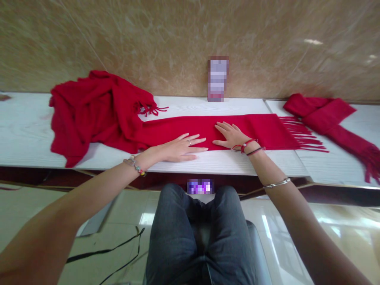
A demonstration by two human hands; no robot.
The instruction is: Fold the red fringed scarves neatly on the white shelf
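Observation:
A long red scarf (267, 128) lies stretched flat along the white table (23, 130), its fringe pointing right. My left hand (178, 148) rests palm down on its near edge, fingers stretched out to the right, a ring on one finger. My right hand (230, 135) lies flat on the scarf just to the right of it, fingers spread and pointing left. Both hands press on the cloth and grip nothing. The scarf's left end runs into a heap of red scarves (92, 111).
Another red scarf (329, 114) lies on the right part of the table, its fringe hanging near the edge. A small blurred upright object (217, 79) stands against the brown marble wall. My knees are under the table's front edge; a black cord (118, 249) lies on the floor.

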